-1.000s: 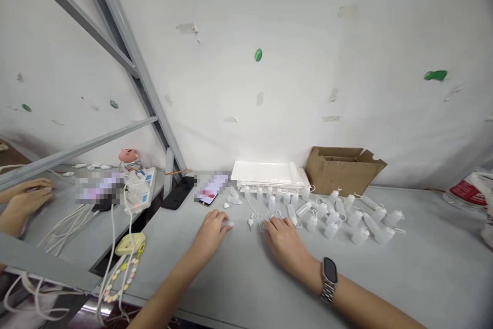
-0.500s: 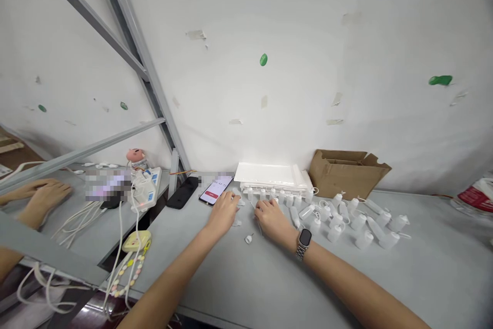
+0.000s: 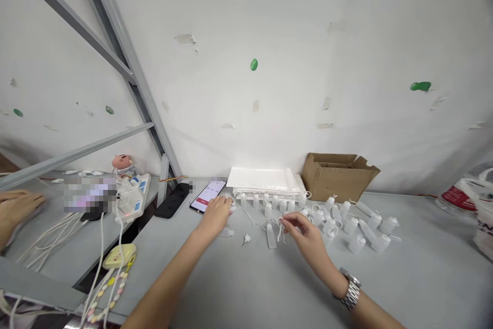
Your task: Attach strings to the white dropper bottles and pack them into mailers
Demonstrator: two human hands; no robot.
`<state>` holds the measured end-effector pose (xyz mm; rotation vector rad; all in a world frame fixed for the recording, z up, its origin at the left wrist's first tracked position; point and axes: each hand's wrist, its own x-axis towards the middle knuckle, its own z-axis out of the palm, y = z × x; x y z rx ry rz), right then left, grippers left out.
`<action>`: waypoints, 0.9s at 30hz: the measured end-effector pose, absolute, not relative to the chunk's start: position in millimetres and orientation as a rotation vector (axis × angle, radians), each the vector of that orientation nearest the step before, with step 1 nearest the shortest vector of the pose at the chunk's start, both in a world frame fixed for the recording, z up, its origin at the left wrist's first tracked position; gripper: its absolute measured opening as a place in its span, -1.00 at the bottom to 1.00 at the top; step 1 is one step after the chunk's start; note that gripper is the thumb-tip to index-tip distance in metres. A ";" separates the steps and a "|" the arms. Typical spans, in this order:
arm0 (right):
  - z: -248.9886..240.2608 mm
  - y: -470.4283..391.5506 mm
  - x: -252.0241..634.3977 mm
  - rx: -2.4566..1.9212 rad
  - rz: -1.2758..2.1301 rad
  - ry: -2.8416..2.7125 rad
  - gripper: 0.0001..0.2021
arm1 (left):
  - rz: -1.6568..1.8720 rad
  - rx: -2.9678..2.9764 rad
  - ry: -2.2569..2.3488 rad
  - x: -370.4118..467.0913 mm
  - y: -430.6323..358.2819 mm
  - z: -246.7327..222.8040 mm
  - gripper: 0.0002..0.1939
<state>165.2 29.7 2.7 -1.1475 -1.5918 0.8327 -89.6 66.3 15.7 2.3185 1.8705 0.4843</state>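
My left hand [image 3: 216, 214] rests beside the lit phone [image 3: 208, 196], its fingers curled over small clear pieces too hidden to name. The fingertips of my right hand [image 3: 304, 234] pinch a thin white strap [image 3: 281, 230] above the table. Just left of that hand, a small translucent bottle [image 3: 271, 236] lies on the grey surface. A small white cap with a thin tip [image 3: 246, 239] and a clear piece [image 3: 227, 233] lie between my hands. Several white-capped bottles [image 3: 283, 205] stand in a row behind, and several more [image 3: 351, 225] stand or lie to the right.
White flat packs [image 3: 262, 177] and an open cardboard box [image 3: 339, 177] sit against the wall. A dark phone [image 3: 173, 200], power strip [image 3: 134, 198], cables and yellow case [image 3: 119, 255] are left. Another person's hands [image 3: 17, 211] show at far left. A red-and-white package [image 3: 458, 198] is far right.
My right hand has moved right and turned, now with a strap between its fingertips. The bottle and straps near it are uncovered. My left hand has shifted slightly. The view has swung a little right.
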 end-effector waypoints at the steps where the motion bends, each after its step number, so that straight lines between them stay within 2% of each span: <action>1: -0.5 29.0 165.8 -1.169 0.893 -1.532 -0.72 | 0.514 2.305 1.841 -86.1 61.9 22.2 -0.76; 3: -4.9 27.5 165.3 -1.197 0.965 -1.449 -0.70 | 0.624 2.229 1.707 -75.9 52.4 33.8 -0.73; 6: -4.4 24.5 162.4 -1.188 1.051 -1.397 -0.68 | 0.863 1.789 1.299 -54.5 40.4 37.3 -0.68; 10: 1.2 22.8 159.1 -1.127 1.284 -1.310 -0.66 | 0.862 1.424 1.014 -29.7 30.5 17.3 -0.61; 15: 0.2 23.7 158.5 -1.153 1.278 -1.246 -0.67 | 0.908 1.377 1.028 -21.4 22.7 2.7 -0.65; 27: -4.5 19.6 156.7 -1.153 1.097 -1.460 -0.69 | 0.890 1.423 1.032 -19.7 18.4 -4.2 -0.61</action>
